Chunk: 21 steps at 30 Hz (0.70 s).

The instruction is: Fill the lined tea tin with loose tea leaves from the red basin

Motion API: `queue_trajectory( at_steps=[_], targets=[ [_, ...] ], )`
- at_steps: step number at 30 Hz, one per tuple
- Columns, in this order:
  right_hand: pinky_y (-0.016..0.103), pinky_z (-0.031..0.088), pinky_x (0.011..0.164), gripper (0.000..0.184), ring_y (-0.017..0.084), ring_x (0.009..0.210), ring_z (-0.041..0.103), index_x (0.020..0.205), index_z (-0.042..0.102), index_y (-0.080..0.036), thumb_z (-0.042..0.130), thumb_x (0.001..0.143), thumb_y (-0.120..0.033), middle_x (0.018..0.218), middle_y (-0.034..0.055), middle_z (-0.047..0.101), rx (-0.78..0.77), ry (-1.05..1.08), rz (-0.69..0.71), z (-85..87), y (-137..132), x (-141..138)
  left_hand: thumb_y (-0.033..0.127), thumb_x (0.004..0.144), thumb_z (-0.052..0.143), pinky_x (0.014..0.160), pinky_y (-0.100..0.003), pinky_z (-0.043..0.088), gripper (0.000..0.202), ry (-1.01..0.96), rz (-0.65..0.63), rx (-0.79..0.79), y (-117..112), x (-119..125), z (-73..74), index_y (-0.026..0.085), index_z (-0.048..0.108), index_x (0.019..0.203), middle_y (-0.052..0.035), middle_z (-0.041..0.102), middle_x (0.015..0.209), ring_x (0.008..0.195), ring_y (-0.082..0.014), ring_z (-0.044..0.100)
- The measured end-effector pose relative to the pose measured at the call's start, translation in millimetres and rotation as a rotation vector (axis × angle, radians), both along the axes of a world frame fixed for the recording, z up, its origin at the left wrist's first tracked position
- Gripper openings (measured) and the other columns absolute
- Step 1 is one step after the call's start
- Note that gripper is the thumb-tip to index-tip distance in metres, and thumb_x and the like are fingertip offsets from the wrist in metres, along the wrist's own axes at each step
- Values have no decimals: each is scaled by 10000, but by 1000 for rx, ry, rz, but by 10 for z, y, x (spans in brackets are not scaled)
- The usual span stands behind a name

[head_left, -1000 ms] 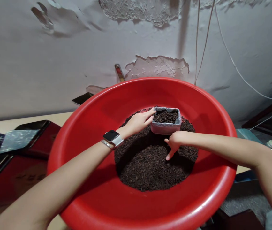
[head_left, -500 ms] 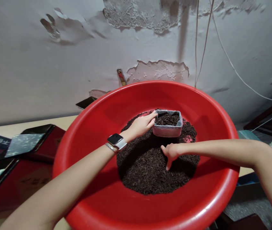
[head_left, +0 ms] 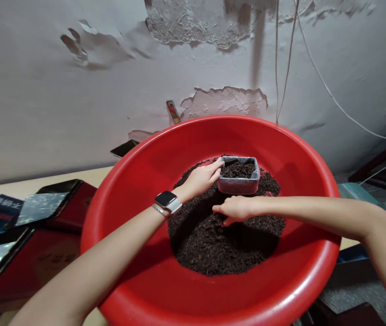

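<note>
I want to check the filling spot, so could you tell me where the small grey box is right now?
The small grey box sits on the dark loose tea toward the far side of the red basin, with the left hand touching its left edge and the right hand just before it.

A grey-white wall fills the background, its paint peeling in patches and flaking higher up. Thin white cables hang down it on the right. A pale table runs along its foot, carrying dark red boxes with shiny lids. Light is dim and even.
</note>
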State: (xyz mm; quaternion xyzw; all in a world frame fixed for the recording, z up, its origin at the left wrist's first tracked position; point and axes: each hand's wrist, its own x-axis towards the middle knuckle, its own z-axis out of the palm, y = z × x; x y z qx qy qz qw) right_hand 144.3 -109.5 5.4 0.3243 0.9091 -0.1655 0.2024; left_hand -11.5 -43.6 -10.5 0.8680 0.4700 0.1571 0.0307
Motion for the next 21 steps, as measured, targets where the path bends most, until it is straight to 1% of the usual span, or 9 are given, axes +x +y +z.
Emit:
queue_trajectory(
  at_steps=[3, 5, 8, 11, 13, 15, 18, 19, 21],
  targets=[
    [313, 473, 767, 462, 250, 948, 648, 1280, 509, -162, 588, 892, -400, 1083, 140, 660, 52, 230, 47, 308, 135, 128, 269, 965, 355, 1050, -340, 436, 441, 5, -6, -6, 7, 4, 6, 225, 487, 1384, -38, 434, 1481, 1269, -217, 533],
    [277, 447, 778, 374, 198, 914, 624, 1210, 522, -147, 573, 909, -364, 1080, 115, 652, 115, 407, 44, 512, 253, 253, 261, 954, 376, 1020, -347, 459, 427, 31, 1, -28, 13, 8, 9, 207, 512, 1355, -64, 505, 1432, 1231, -232, 567],
    [266, 421, 721, 356, 176, 835, 600, 1211, 500, -162, 530, 932, -381, 1008, 84, 653, 279, 456, -119, 668, 442, 437, 283, 964, 364, 970, -370, 491, 413, 54, 9, -27, 16, 14, 8, 197, 528, 1332, -83, 594, 1342, 1158, -257, 617],
    [320, 415, 753, 451, 238, 909, 588, 1217, 522, -145, 573, 895, -457, 1047, 133, 635, 473, 256, -231, 617, 586, 536, 305, 982, 327, 992, -381, 476, 440, 26, -5, 21, 11, 17, 1, 222, 473, 1389, -68, 509, 1430, 1190, -259, 596],
    [380, 405, 833, 485, 290, 1045, 539, 1205, 544, -123, 619, 863, -457, 1153, 175, 592, 593, 230, -177, 542, 611, 516, 307, 984, 328, 996, -379, 473, 443, 24, -4, 23, 12, 14, -6, 239, 458, 1402, -53, 499, 1440, 1181, -250, 603],
    [407, 387, 887, 417, 291, 1107, 491, 1163, 569, -115, 607, 875, -414, 1188, 176, 569, 654, 340, -62, 478, 558, 425, 302, 981, 339, 978, -375, 485, 431, 31, 3, 12, 21, 7, -17, 237, 480, 1383, -52, 567, 1376, 1148, -244, 623],
    [386, 390, 898, 260, 241, 1044, 510, 1038, 613, -110, 527, 922, -327, 1093, 152, 599, 571, 484, 146, 362, 359, 224, 284, 964, 386, 988, -355, 479, 429, 29, 3, -12, 39, -3, -35, 219, 496, 1373, -56, 579, 1362, 1181, -237, 602],
    [377, 400, 890, 258, 226, 1004, 527, 1026, 617, -107, 501, 935, -317, 1058, 145, 609, 513, 494, 213, 291, 279, 164, 279, 962, 388, 1003, -349, 470, 435, 23, 3, -12, 41, -4, -40, 216, 492, 1379, -55, 547, 1396, 1204, -234, 586],
    [368, 422, 888, 358, 217, 989, 550, 1141, 587, -97, 474, 950, -377, 1095, 149, 606, 369, 493, 326, 71, 128, 83, 283, 969, 363, 1039, -341, 443, 445, 6, 2, 0, 37, -3, -42, 222, 476, 1395, -43, 470, 1459, 1244, -221, 555]
  ],
)
